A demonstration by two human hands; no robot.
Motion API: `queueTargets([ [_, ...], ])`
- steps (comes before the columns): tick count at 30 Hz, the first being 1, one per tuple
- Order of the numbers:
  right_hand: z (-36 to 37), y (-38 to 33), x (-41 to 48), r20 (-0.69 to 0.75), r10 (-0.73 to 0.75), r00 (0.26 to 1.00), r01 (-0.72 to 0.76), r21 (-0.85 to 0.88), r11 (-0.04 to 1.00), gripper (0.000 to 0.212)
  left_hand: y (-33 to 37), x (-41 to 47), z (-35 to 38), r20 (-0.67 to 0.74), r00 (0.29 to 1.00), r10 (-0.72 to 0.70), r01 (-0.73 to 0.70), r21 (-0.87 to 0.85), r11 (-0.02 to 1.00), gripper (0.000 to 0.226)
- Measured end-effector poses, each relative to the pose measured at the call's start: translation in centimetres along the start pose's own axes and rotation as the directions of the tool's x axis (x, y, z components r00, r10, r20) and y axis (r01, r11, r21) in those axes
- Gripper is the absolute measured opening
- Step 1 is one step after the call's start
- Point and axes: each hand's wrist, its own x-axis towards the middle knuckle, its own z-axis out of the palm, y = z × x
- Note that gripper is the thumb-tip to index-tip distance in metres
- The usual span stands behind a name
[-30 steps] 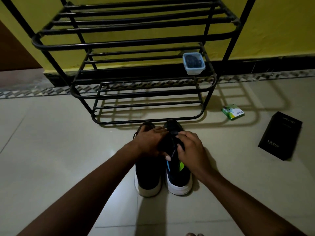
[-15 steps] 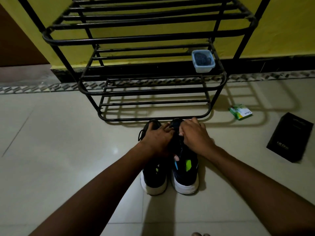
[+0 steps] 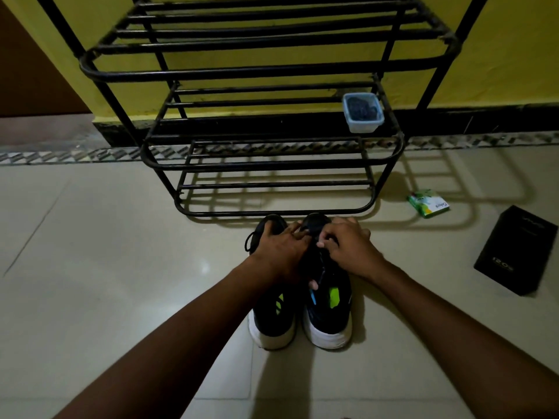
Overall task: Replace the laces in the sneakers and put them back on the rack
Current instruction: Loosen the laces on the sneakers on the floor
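Observation:
Two black sneakers with white soles stand side by side on the floor, toes toward the rack: the left sneaker (image 3: 272,322) and the right sneaker (image 3: 329,316). My left hand (image 3: 281,249) lies across the front of the left sneaker, with its fingers and thumb curled round the laced upper of the right one. My right hand (image 3: 348,246) sits over the right sneaker's toe end, fingertips pinching the black lace (image 3: 316,234) there. The hands hide most of the lacing. A loop of lace (image 3: 248,241) hangs off the left sneaker's side.
The black metal shoe rack (image 3: 272,164) stands just beyond the toes, against a yellow wall. A small clear tub of dark laces (image 3: 363,111) sits on its middle shelf. On the floor to the right lie a green packet (image 3: 428,204) and a black box (image 3: 517,251).
Both hands have slid forward from the middle of the sneakers toward the toe end. The right hand now works at the front eyelets, and the sneakers have stayed put.

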Motion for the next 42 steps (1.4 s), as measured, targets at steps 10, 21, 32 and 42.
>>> queueTargets([
  [10, -1.5, 1.0, 0.7, -0.089, 0.160, 0.983, -0.077, 0.589, 0.804, 0.028, 0.2, -0.4, -0.6, 0.042, 0.999, -0.010, 0.011, -0.016, 1.000, 0.107],
  [21, -4.0, 0.8, 0.7, 0.227, -0.043, 0.973, 0.103, -0.262, 0.960, 0.020, 0.3, -0.2, -0.5, 0.067, 0.998, -0.018, 0.019, -0.015, 1.000, 0.107],
  [32, -2.5, -1.1, 0.5, -0.176, 0.335, 0.926, -0.041, 0.834, 0.551, 0.030, 0.2, -0.4, -0.8, 0.083, 0.996, -0.015, 0.017, -0.023, 1.000, 0.108],
  [42, -2.3, 1.2, -0.1, 0.035, -0.136, 0.990, 0.141, -0.262, 0.955, 0.027, 0.3, -0.1, -0.5, 0.074, 0.997, -0.017, 0.018, -0.014, 1.000, 0.109],
])
